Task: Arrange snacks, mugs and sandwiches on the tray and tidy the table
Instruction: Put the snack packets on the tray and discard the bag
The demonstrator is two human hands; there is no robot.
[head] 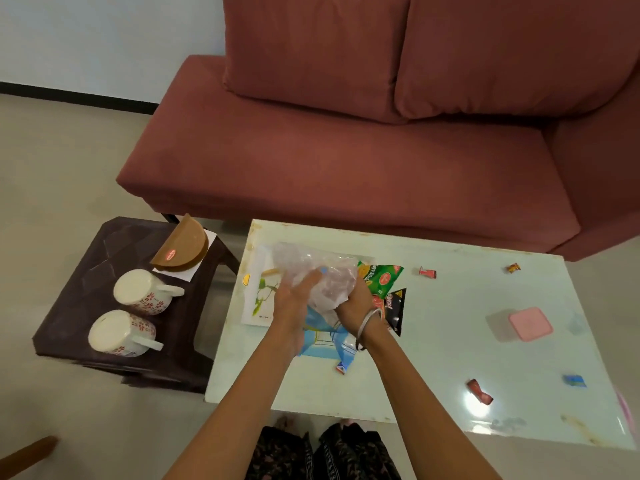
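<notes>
A crumpled clear plastic bag [322,275] sits at the middle of the pale worktop [450,341], over a white tray [258,296] printed with a green plant. Both hands work it: the left hand [294,294] lies flat against the bag's near-left side with fingers straight, and the right hand [353,304], a metal bangle [367,327] at its wrist, grips the bag's right side with curled fingers. Just right of the bag lie a green snack packet [381,277] and a black snack packet [394,311]; a blue packet [325,341] lies under the forearms. Small wrapped sweets [427,272] are scattered across the worktop, along with a pink-lidded box [530,323] well to the right. On a dark side table [79,296] to the left, two floral mugs [140,287] lie on their sides beside a brown half-round box [183,249]. A maroon sofa [346,150] stands behind.
</notes>
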